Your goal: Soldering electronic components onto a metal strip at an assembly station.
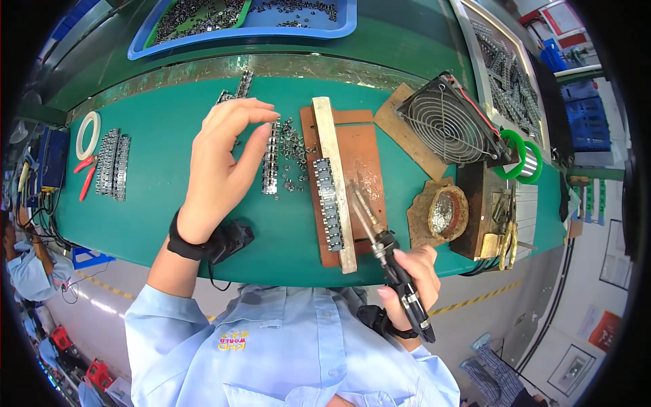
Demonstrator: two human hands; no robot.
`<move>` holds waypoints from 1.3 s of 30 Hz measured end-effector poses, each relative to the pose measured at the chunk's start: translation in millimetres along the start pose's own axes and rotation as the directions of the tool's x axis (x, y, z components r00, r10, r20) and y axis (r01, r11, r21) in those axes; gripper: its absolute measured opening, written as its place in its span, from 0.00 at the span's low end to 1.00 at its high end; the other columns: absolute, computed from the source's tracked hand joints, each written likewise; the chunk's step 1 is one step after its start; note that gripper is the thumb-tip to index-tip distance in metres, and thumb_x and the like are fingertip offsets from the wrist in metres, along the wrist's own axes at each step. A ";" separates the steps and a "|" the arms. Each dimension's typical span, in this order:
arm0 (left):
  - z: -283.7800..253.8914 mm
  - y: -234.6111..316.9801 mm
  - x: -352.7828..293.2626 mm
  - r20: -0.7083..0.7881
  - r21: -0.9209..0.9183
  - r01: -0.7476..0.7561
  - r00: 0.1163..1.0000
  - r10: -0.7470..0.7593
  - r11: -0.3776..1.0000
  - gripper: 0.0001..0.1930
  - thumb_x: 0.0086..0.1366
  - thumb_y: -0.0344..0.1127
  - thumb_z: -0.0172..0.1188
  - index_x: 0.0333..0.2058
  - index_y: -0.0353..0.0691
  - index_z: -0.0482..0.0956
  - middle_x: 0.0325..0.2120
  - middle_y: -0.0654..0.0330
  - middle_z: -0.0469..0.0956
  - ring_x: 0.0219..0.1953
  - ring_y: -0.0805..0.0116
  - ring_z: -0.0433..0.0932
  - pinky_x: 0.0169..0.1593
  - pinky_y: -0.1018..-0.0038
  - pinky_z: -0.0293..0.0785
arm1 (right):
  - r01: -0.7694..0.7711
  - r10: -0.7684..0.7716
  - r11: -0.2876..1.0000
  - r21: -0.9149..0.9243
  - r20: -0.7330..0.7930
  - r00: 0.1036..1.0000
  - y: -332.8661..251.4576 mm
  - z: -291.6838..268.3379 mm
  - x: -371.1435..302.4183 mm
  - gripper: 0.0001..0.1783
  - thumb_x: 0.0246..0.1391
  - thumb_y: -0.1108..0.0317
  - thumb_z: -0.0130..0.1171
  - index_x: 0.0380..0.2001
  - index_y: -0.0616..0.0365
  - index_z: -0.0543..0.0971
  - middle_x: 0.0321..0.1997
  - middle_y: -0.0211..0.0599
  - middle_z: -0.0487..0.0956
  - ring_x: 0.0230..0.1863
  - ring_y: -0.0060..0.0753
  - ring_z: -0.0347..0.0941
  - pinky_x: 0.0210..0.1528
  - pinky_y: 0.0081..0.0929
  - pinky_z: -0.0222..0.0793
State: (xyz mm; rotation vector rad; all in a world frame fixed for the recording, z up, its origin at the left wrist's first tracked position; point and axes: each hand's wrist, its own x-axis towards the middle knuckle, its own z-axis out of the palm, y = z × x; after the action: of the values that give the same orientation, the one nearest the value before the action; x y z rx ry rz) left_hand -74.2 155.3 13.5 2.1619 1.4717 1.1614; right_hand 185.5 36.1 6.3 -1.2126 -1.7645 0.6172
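Note:
My left hand (224, 159) reaches over the green mat with its fingers stretched and thumb apart. Its fingertips are by the upper end of a narrow strip of small metal parts (270, 166); I see nothing held between them. My right hand (417, 281) is closed around the black handle of a soldering iron (383, 241). The iron's metal tip points up and left, over a brown board (363, 159). Across that board lies a pale bar (327, 129), with a strip of small black circuit boards (328, 203) along its left side. Loose metal bits (291, 149) are scattered between the two strips.
A wire-guarded fan (447, 122), a green solder spool (513, 157) and a round dish (447, 211) stand at right. Red-handled pliers (86, 178), white tape (88, 136) and more strips (112, 166) lie left. A blue tray (298, 30) of small parts is behind.

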 end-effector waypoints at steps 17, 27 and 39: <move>-6.3 -47.2 -9.0 -0.111 -0.014 0.003 0.994 -0.005 1.000 0.06 0.52 0.24 0.54 0.30 0.38 0.75 0.30 0.58 0.75 0.35 0.60 0.72 0.42 0.71 0.65 | 0.106 -0.093 0.986 -0.131 0.104 0.990 -5.0 39.1 19.4 0.22 0.36 0.62 0.62 0.34 0.66 0.74 0.23 0.37 0.74 0.24 0.34 0.68 0.37 0.31 0.57; -5.5 -35.9 -12.8 -0.035 0.009 0.049 0.998 -0.049 0.999 0.05 0.53 0.24 0.53 0.31 0.36 0.75 0.30 0.57 0.75 0.36 0.61 0.73 0.43 0.72 0.65 | 0.087 -0.084 0.985 -0.148 0.023 0.996 -3.8 23.3 5.0 0.23 0.36 0.62 0.62 0.36 0.65 0.74 0.24 0.36 0.74 0.25 0.34 0.68 0.37 0.31 0.56; 3.2 -33.9 -18.6 0.079 0.002 0.019 0.997 -0.019 1.000 0.04 0.51 0.26 0.56 0.27 0.37 0.72 0.26 0.58 0.71 0.32 0.59 0.69 0.38 0.69 0.62 | 0.136 -0.106 0.975 -0.177 0.170 0.980 -10.3 27.2 17.7 0.22 0.33 0.67 0.63 0.36 0.63 0.74 0.24 0.36 0.75 0.24 0.34 0.68 0.36 0.31 0.56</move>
State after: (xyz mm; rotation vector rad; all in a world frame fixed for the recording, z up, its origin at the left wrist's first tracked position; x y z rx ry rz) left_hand -96.8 154.7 -18.0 2.1639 1.4562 1.0559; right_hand 154.6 50.3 7.9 -1.1976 -2.0535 0.4961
